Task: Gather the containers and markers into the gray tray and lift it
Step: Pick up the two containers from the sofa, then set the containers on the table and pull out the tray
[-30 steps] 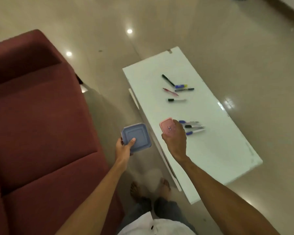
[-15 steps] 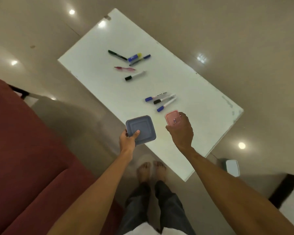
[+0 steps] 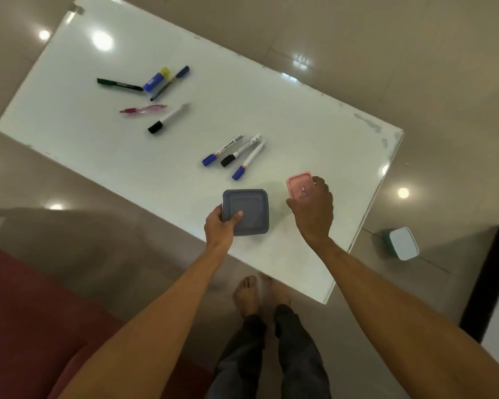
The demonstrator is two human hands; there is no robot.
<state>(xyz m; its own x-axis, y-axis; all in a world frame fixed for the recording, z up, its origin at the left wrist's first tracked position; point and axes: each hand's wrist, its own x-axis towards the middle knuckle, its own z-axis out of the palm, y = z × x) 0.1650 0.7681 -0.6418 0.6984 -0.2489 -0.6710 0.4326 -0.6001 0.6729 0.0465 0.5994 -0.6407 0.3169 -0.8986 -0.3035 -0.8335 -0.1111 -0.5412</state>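
Over the near end of the white table (image 3: 300, 116), the left hand (image 3: 220, 226) grips a gray-blue square container (image 3: 251, 205) by its near-left corner, thumb on the lid. Just right of it, the right hand (image 3: 314, 210) curls round a small pink container (image 3: 298, 187). Three whiteboard markers (image 3: 241, 150) lie side by side just beyond, and a looser cluster of pens and markers (image 3: 170, 117) lies at the far left.

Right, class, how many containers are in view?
3: blue-gray container in the left hand, pink container in the right hand, teal container on the floor beside the table.
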